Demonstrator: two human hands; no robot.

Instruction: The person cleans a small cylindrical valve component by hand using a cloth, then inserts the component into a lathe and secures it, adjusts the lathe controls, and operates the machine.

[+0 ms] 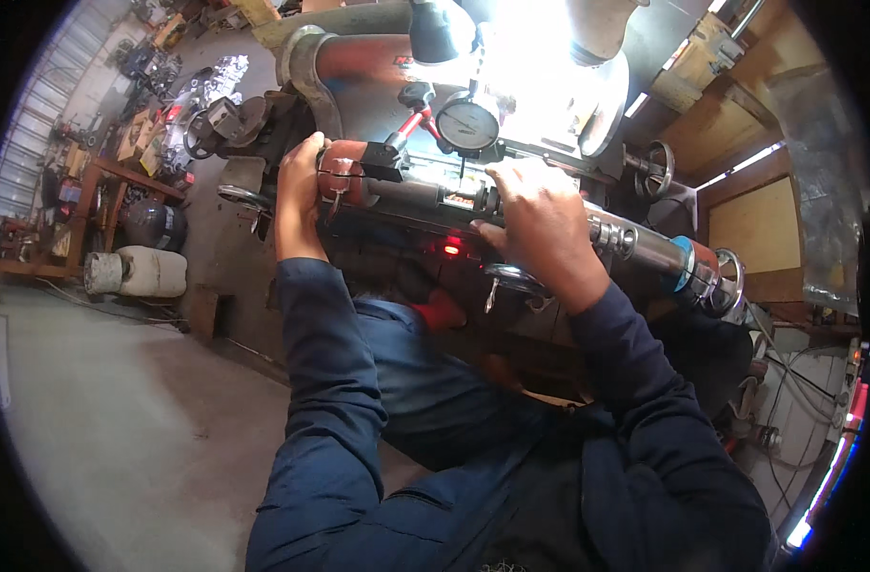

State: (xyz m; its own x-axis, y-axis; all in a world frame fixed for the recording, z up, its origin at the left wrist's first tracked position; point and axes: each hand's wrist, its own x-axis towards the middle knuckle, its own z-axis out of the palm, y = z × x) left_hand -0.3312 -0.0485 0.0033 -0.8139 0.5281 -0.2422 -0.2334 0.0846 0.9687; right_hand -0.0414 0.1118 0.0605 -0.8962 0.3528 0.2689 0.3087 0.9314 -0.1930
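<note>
Shaft [411, 198] and dial gauge [467, 122], upper centre of the frame.
Right hand [545, 214]: thumb and fingers parted, the shaft's dark collar [492, 199] between them; firmness of grip cannot be told. Left hand [300, 191]: at the left end of the red housing [344, 172], fingertips hidden, finger state unclear. Gauge above shaft, between hands.

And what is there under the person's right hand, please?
At the left edge of the right hand, a dark round part shows; to the hand's right, ringed metal parts. Whatever lies directly under the hand is covered.
</note>
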